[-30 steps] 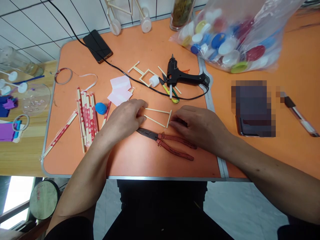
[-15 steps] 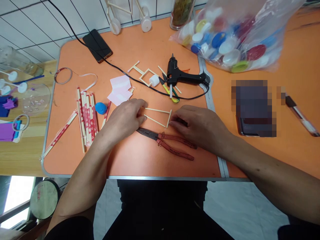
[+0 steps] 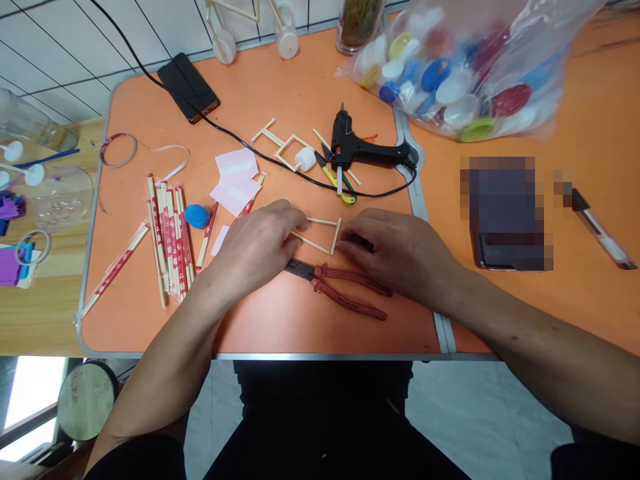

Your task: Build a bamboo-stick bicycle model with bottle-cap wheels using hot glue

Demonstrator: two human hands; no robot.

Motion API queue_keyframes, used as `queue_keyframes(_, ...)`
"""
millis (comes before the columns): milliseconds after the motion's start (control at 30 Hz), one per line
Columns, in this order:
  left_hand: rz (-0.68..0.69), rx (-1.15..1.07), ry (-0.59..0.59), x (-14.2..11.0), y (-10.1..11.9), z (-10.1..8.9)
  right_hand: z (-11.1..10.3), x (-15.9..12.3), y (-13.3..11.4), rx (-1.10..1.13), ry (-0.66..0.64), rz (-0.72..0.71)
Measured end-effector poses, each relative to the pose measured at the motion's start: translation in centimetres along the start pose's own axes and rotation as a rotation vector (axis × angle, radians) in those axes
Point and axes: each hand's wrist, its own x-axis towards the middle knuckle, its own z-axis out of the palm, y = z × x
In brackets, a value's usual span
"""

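Between my two hands a small frame of thin pale wooden sticks [image 3: 319,249] lies on the orange table: two long sticks and a short crosspiece at their right end. My left hand [image 3: 260,237] is closed over the left ends of the long sticks, hiding them. My right hand [image 3: 395,247] is curled, thumb and forefinger at the crosspiece. Just below, pliers with red handles [image 3: 350,307] lie with jaws parted, their tips near my left thumb. Above the hands are a black glue gun [image 3: 367,150], yellow-green scissors [image 3: 336,181] and another stick frame with a white cap [image 3: 305,159].
Red-wrapped chopsticks [image 3: 173,240], a blue cap [image 3: 197,216] and pink paper [image 3: 236,172] lie left. A black cable [image 3: 230,133] crosses the table. A bag of bottle caps [image 3: 460,80] sits at the back right; phones [image 3: 189,87] and a pen [image 3: 603,230] lie farther out.
My left hand has slid right along the long sticks, covering more of them and the pliers' tips. My right hand stays at the crosspiece. The view has shifted slightly.
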Motion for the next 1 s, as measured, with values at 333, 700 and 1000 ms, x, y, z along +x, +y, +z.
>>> queue_keyframes(333,-0.002,0.028,-0.038,0.5,0.3,0.4,0.0,0.0,0.0,-0.011,-0.007,0.0)
queue_keyframes(700,-0.003,-0.005,-0.021,0.8,-0.2,0.5,-0.1,0.1,-0.1,0.0,-0.004,-0.004)
queue_keyframes(1000,0.01,-0.026,0.011,0.7,-0.6,0.3,-0.1,0.0,0.0,0.013,0.008,-0.016)
